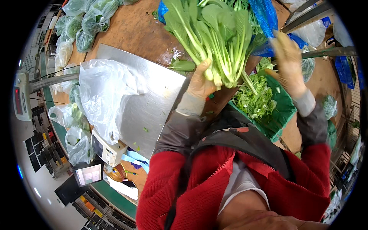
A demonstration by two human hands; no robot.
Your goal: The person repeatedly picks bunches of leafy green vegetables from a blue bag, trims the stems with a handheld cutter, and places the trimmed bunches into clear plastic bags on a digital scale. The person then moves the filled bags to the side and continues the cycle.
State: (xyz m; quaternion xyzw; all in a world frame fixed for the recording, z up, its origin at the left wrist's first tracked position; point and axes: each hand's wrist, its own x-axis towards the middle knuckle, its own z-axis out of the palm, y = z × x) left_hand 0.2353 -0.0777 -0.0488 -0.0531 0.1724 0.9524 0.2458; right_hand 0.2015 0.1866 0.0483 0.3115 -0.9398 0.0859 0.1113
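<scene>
My left hand (201, 81), in a pale glove, is closed round the stalk ends of a bunch of leafy greens (224, 46) with long pale stems and broad leaves. My right hand (288, 63), also gloved and slightly blurred, is apart from the bunch on its right, thumb and fingers spread, with nothing seen in it. One loose stalk (249, 82) slants down from the bunch's right side. Below it, a bin lined with a green bag (283, 122) holds torn leaf trimmings (255, 97). Blue plastic (264, 15) lies behind the bunch, next to more greens.
A steel scale plate (153, 92) covers the table's left part, with a clear plastic bag (107, 88) on it. Bagged vegetables (86, 28) line the far left edge. A scale display (22, 96), a label printer (107, 149) and a screen (88, 174) stand left. A metal bar (329, 52) crosses at right.
</scene>
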